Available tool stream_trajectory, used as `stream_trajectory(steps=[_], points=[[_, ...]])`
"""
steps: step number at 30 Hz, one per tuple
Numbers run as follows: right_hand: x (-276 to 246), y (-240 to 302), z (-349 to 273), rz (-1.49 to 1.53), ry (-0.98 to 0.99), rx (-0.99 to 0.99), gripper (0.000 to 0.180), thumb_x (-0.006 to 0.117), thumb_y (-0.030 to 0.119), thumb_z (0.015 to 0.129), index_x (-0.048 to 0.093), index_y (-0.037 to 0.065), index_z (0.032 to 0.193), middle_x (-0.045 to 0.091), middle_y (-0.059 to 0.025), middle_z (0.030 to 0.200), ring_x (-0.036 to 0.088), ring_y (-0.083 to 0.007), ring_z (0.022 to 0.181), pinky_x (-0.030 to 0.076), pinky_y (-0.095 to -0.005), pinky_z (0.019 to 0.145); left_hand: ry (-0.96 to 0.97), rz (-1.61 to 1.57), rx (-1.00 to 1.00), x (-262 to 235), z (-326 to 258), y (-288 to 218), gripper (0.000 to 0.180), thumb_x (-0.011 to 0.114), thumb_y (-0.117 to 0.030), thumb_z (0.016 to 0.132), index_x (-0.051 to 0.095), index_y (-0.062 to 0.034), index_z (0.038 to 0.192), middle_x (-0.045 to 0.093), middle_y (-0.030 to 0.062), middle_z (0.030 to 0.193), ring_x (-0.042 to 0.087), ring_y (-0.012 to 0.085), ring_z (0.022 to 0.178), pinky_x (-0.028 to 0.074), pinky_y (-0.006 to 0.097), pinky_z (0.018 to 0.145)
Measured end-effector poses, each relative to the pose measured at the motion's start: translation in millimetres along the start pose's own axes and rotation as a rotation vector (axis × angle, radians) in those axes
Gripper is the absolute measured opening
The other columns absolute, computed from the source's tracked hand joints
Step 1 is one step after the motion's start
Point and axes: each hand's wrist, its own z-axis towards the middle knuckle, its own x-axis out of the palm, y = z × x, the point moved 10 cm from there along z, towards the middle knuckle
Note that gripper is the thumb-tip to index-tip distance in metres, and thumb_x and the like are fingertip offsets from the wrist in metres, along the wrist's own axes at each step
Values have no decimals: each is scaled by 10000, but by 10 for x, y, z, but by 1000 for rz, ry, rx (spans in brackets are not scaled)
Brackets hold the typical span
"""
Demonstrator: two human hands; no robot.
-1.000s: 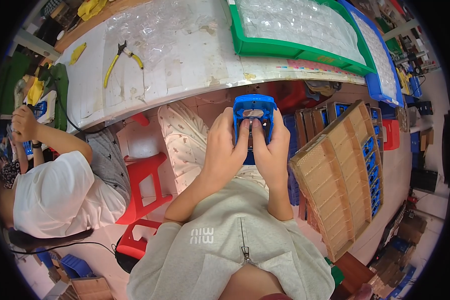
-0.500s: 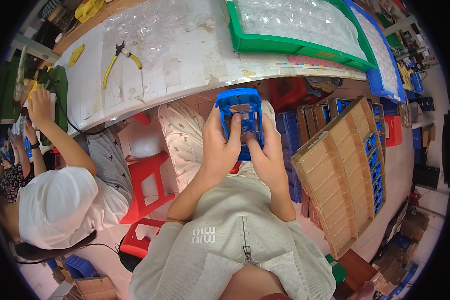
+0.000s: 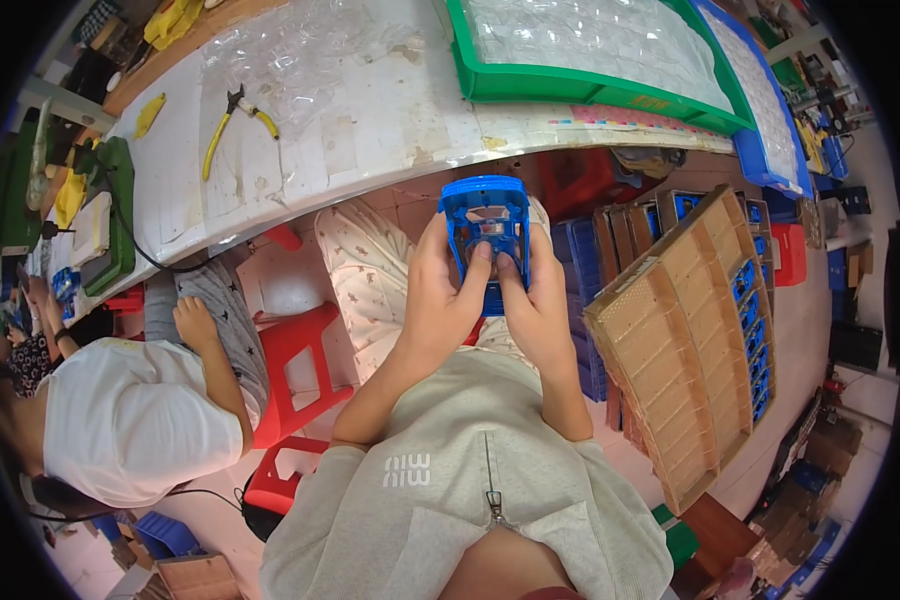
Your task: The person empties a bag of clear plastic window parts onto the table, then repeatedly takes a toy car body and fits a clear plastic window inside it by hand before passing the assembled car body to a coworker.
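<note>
My left hand (image 3: 438, 284) and my right hand (image 3: 538, 296) hold a blue plastic toy car shell (image 3: 484, 187) between them, in front of my lap. Its hollow inner side faces up, showing posts and openings. Fingers of both hands wrap round the long sides, partly hidden beneath it. Both thumbs lie inside the shell, their tips close together near the middle, on a part I cannot make out. The shell is held apart from the table (image 3: 370, 150) beyond it.
Yellow-handled cutting pliers (image 3: 232, 118) and clear plastic pieces (image 3: 275, 60) lie on the table. A green tray (image 3: 610, 92) and a blue tray (image 3: 776, 165) hold clear parts. At right leans a divided cardboard box (image 3: 670, 350). A co-worker (image 3: 140, 415) sits left, near a red stool (image 3: 305, 375).
My thumbs have shifted slightly down inside the shell, and the shell has moved a little right. The co-worker's arm has dropped from the table to the lap.
</note>
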Motion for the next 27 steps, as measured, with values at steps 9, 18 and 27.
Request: stream_trajectory(steps=[9,18,27], points=[[-54,-56,20,25,-78,-33,100,424,-34,835,432,-5,931,553,-117,764,532,-150,669,427,-289,589,-210,278,336,-1,-193,-319,292,539,-29,780,495,7,1066,468,208,1064,489,319,929,407,377,793],[-67,85,-33,-250,-84,-78,349,484,30,803,367,-44,1124,480,-227,1058,543,-338,918,447,-366,772,136,254,229,258,-215,-212,441,534,-173,854,418,28,1228,341,206,1247,437,294,1095,366,365,909],[-48,653,-413,-552,104,-343,638,628,192,749,351,-82,1255,415,-242,1229,467,-410,1090,431,-391,842,247,-744,-324,163,-180,343,593,559,-259,855,306,26,1308,417,184,1295,504,241,1106,437,354,915]])
